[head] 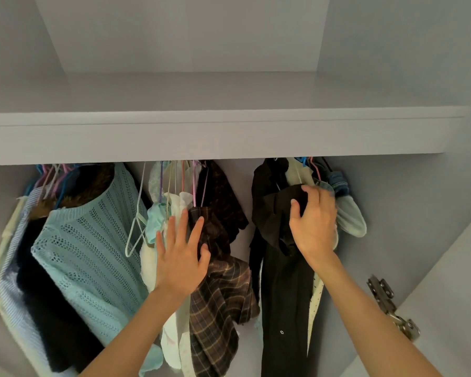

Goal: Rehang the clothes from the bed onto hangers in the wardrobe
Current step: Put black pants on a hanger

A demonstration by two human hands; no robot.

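Wardrobe (229,137), rail section under shelf. Your left hand (180,257): grip open, fingers straight, pressing flat on plaid shirt (218,300) in middle cluster. Your right hand (314,224): grip curled round shoulder of black garment (280,281) hanging at right end, long axis vertical. Empty pale hanger (136,227) hangs just left of left hand, nearer that hand. Both forearms raised, reaching up and forward.

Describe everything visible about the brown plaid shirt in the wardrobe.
The brown plaid shirt looks like soft woven fabric, dark brown with tan and pale check lines. It hangs crumpled in the middle bunch of clothes, its hanger hidden, beside a white garment on its left. The left hand rests on its upper part, fingers straight and spread. Its lower edge runs out of view.
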